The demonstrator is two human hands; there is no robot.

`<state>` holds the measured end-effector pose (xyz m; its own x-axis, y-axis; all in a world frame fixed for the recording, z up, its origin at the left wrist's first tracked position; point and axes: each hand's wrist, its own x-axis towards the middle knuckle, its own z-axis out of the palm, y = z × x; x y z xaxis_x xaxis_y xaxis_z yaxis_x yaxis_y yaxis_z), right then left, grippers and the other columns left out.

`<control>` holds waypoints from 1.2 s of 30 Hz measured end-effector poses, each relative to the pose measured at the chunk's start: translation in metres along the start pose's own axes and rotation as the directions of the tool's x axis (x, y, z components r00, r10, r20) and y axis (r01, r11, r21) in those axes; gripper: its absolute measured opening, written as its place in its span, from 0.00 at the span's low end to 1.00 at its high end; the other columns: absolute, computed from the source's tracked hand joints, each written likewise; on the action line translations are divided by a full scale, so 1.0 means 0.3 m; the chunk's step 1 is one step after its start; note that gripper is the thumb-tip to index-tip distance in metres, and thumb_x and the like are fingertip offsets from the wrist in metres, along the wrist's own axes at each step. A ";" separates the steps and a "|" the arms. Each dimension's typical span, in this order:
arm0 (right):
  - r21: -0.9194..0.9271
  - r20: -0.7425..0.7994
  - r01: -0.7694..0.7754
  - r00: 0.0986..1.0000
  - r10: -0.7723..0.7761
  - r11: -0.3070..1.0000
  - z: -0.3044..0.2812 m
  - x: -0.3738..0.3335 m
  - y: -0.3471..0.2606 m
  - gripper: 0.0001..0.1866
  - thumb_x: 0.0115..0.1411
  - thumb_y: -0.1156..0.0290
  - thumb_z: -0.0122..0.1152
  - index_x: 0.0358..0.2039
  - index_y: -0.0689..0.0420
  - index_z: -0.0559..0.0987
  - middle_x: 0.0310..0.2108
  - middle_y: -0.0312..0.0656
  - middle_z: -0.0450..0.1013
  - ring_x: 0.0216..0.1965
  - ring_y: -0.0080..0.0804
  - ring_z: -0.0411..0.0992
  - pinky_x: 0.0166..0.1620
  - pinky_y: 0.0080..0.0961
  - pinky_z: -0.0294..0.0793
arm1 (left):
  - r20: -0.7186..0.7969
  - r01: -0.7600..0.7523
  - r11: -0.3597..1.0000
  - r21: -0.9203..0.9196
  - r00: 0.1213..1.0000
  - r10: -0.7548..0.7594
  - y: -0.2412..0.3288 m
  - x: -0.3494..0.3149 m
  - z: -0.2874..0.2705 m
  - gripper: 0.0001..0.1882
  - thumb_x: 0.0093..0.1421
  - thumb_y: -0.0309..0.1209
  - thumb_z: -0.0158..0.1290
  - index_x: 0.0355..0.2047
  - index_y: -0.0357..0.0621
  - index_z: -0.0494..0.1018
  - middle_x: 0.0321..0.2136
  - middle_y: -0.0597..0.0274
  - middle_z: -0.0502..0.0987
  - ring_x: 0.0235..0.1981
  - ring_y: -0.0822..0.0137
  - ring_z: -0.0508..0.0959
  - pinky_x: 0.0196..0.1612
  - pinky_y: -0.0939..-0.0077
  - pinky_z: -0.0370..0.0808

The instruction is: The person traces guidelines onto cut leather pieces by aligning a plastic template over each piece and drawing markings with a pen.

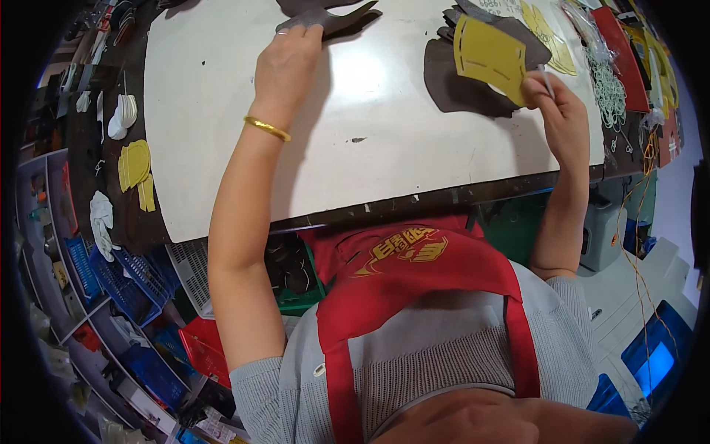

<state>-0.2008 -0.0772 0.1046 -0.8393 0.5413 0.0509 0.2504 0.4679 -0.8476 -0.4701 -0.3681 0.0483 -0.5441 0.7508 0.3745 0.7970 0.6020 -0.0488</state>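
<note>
At the far side of the white work board (244, 148), my left hand (287, 63) has its fingers closed on a curved dark-brown piece, like leather (329, 22), with its pointed end lifted off the board. My right hand (562, 111) holds up a yellow slotted pattern template (488, 59) by its lower right corner. A thin whitish, pen-like tool (546, 81) is also held in that hand; its exact kind is hard to make out. Beneath the template lies a pile of dark-brown cut pieces (447, 81), partly hidden by it.
More yellow templates lie at the board's far right (551, 44) and on the dark left margin (134, 164). Past the right edge are pale cords (608, 89) and a red folder-like item (621, 55). A white glove (102, 222) rests at left, above blue baskets (137, 281).
</note>
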 end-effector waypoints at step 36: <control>-0.173 0.434 0.130 0.900 -0.043 0.976 0.286 -0.085 -0.087 0.12 0.57 0.64 0.70 0.37 0.57 0.84 0.31 0.44 0.82 0.33 0.41 0.82 0.37 0.29 0.79 | 0.104 -0.074 0.978 -0.195 0.990 0.095 0.399 -0.430 -0.259 0.26 0.51 0.25 0.58 0.52 0.52 0.78 0.39 0.66 0.77 0.39 0.65 0.78 0.33 0.77 0.80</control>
<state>-0.2272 -0.1631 0.0802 -0.9755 0.1639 -0.1468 0.2186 0.6478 -0.7297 -0.2840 -0.4140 0.0662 -0.4900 0.8290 0.2697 0.8707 0.4803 0.1055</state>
